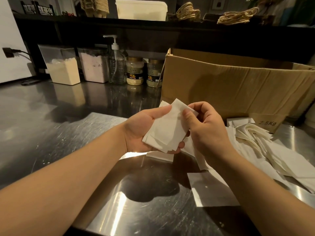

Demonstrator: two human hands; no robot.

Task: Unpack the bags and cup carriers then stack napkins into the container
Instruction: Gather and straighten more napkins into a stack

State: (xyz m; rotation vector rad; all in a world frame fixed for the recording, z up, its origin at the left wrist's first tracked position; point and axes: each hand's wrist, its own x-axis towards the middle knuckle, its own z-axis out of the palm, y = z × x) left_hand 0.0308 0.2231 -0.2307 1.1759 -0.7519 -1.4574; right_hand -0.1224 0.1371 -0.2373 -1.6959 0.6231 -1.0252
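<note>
Napkins (pixel 167 126) sit in a small white stack across the palm of the left hand (pixel 144 130), which cradles them from below with its thumb laid along their upper left edge and its fingertips showing under their lower right corner. The right hand (pixel 207 126) meets the stack from the right: its thumb presses on the top sheet near the upper right corner and its curled fingers wrap behind that edge, so both hands grip the same stack above the steel counter (pixel 51 133). The sheets are slightly fanned, their corners not lined up.

Just to the right of the hands, a loose pile of napkins (pixel 265 150) spreads over the counter, slanting down toward the right edge of the view. A single flat sheet (pixel 209 189) lies on the counter below the right wrist. Behind the pile stands an open cardboard box (pixel 238 89), printed "2.5Kg" on its lower flap.

Along the back of the counter, left of the box, stand two jars with gold lids (pixel 144 72), a clear pump bottle (pixel 116 63) and two clear bins of powder (pixel 76 65). On the dark shelf above rests a white lidded container (pixel 141 9), with coils of twine handles (pixel 187 11) beside it
</note>
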